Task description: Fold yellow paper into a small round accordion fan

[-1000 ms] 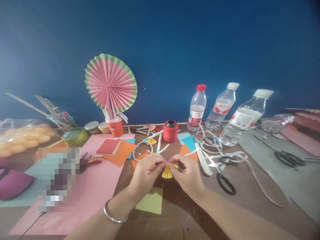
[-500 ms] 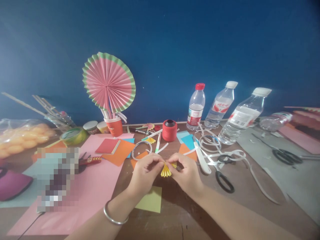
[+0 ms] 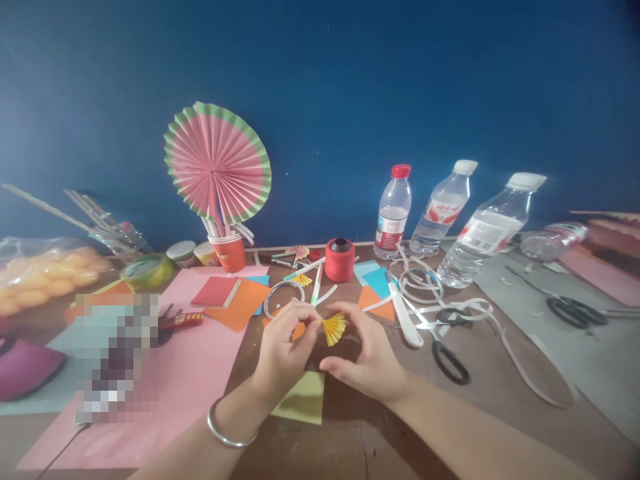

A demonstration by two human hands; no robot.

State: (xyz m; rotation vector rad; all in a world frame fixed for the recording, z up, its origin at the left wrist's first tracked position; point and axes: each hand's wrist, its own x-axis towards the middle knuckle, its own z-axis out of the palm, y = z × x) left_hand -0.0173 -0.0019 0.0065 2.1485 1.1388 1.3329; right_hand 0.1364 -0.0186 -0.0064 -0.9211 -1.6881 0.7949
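Note:
Between thumb and forefinger, my left hand [image 3: 286, 340] pinches the narrow end of a small yellow pleated paper fan [image 3: 334, 329]. Its folds spread toward my right hand [image 3: 369, 353], whose thumb and fingers are apart around the fan's wide side. Whether the right fingertips touch its edge, I cannot tell. Beneath my hands a yellow-green paper square [image 3: 303, 399] lies on the brown table. A second small yellow fan [image 3: 301, 280] rests farther back, near a roll of tape [image 3: 285, 299].
Scissors [image 3: 450, 360] and curled white strips [image 3: 520, 380] lie to the right, before several water bottles [image 3: 393, 217]. A red spool-like container [image 3: 339, 260] stands at the back. On the left are pink paper [image 3: 200, 400] and a red cup [image 3: 227, 253] holding a large pleated fan [image 3: 217, 163].
My right thumb and fingers have come off the yellow fan and spread apart. The fan has turned so its pleats fan out to the right, still in my left hand.

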